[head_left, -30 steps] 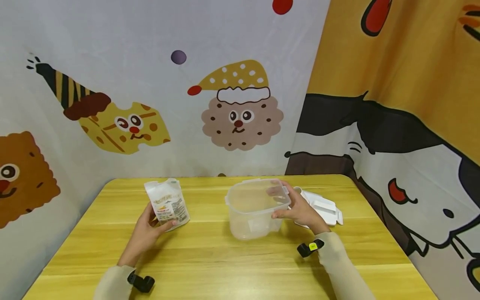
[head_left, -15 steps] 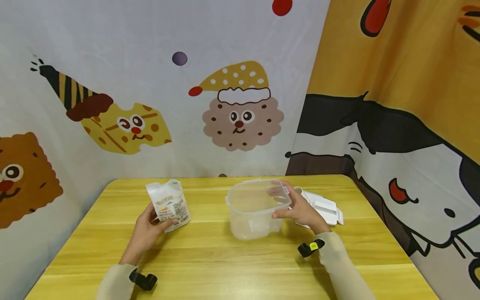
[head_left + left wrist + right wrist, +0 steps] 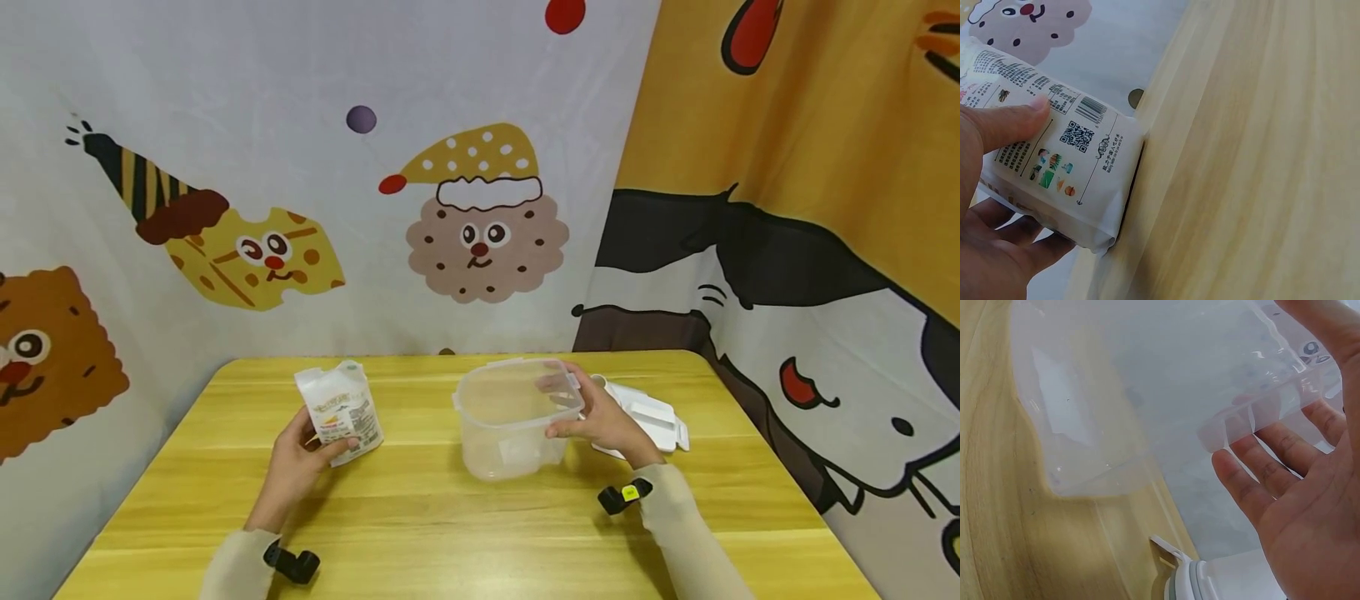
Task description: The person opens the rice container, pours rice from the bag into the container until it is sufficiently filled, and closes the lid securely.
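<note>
A white paper packet (image 3: 345, 408) with printed text stands slightly tilted on the table at the left. My left hand (image 3: 294, 467) grips its lower part, thumb across the front and fingers behind. In the left wrist view, a barcode and a QR code show on the packet (image 3: 1079, 137). To the right stands a clear plastic container (image 3: 487, 446), its top uncovered. My right hand (image 3: 609, 423) holds its right end, thumb on the near side and fingers on the far side. Through the wall in the right wrist view, a white label-like patch shows on the container (image 3: 1063, 400).
Behind my right hand lies a white plastic lid-like piece (image 3: 652, 421) with a raised flap, partly hidden. Its grey-ringed end (image 3: 1194, 581) shows in the right wrist view. A printed cloth (image 3: 480, 75) hangs behind the wood-grain table (image 3: 450, 533).
The whole head view has shifted very slightly. Both hands keep their holds, and the packet and container stay in place.
</note>
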`<state>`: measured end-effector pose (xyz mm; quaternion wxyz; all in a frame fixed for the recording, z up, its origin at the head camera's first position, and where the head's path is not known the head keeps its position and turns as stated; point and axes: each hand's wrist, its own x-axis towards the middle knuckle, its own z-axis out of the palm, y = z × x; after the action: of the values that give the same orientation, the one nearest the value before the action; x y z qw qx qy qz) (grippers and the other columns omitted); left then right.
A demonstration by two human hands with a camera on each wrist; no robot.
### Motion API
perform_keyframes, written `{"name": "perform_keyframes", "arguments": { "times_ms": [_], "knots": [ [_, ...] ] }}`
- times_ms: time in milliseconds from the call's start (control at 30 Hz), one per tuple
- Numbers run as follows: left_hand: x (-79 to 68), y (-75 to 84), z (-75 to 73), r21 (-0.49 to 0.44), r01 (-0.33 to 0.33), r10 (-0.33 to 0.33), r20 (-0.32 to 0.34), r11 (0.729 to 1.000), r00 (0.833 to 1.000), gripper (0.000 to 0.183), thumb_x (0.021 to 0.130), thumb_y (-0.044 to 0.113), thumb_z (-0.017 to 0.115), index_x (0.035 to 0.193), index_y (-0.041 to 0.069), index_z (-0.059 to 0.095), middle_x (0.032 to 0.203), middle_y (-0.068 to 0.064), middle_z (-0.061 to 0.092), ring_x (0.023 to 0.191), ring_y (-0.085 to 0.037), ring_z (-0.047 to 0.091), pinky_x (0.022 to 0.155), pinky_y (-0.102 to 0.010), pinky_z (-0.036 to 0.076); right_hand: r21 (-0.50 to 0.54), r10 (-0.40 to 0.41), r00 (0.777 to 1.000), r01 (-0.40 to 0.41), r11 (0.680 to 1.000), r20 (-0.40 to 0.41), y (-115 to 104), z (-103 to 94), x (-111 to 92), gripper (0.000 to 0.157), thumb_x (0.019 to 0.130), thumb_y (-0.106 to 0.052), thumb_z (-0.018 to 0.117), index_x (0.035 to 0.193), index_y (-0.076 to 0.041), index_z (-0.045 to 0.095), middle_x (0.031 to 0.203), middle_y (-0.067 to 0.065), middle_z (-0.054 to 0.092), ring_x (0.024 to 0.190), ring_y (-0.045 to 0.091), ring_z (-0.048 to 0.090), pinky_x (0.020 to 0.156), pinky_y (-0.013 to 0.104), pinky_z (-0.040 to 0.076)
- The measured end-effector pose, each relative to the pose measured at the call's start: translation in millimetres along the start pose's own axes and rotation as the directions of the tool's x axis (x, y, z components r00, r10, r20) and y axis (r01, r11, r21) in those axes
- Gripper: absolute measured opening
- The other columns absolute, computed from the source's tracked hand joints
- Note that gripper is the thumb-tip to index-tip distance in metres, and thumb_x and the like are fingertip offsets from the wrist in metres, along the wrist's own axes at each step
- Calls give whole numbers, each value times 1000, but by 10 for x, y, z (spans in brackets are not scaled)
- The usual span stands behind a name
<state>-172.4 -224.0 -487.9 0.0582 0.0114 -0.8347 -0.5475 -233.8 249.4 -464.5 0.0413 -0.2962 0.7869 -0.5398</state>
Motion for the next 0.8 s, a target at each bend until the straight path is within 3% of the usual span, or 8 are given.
{"name": "perform_keyframes", "arguments": {
  "times_ms": [133,300,400,533,633,800],
  "knots": [
    [-34,7,1,-17,3,-3,0,1000,1000,69,88,30,83,148,19,49,136,-13,64,104,3,63,87,-14,54,15,8,1000,-8,1000,14,-30,6,-6,95,83,-9,85,160,-20,30,150,16,53,137,20,54,109,60,47],
    [-61,26,10,-38,-12,12,-3,999,1000,68,87,27,84,146,18,51,133,-14,65,103,0,65,86,-16,56,10,39,999,-39,999,32,-89,-13,-9,97,83,-12,86,160,-25,29,152,11,53,139,14,52,110,52,49],
    [-77,45,17,-40,-19,19,-2,999,1000,67,87,26,84,145,18,52,132,-15,66,102,-2,66,86,-18,57,-9,62,997,-62,998,41,-136,-40,-22,99,83,-16,87,161,-27,27,155,8,50,145,24,48,113,55,46],
    [-97,76,18,-35,-20,20,-7,999,1000,67,86,25,85,144,17,53,131,-14,67,102,-3,67,86,-18,57,-66,110,994,-109,992,8,-196,-91,-58,102,84,-23,87,163,-31,23,167,7,32,152,40,32,117,70,33],
    [-111,99,9,-33,-22,22,-13,999,1000,67,86,25,85,144,18,53,130,-14,67,102,-4,67,85,-19,58,-104,144,989,-146,984,-26,-238,-124,-86,103,84,-27,87,162,-38,22,172,6,19,155,46,23,117,73,28],
    [-131,140,-19,-25,-47,47,-26,999,999,65,86,24,85,143,18,54,128,-14,68,100,-4,67,83,-21,59,-144,134,990,-139,980,-48,-307,-138,-93,102,84,-29,87,162,-42,22,165,8,32,150,45,34,117,71,32]
  ]
}}
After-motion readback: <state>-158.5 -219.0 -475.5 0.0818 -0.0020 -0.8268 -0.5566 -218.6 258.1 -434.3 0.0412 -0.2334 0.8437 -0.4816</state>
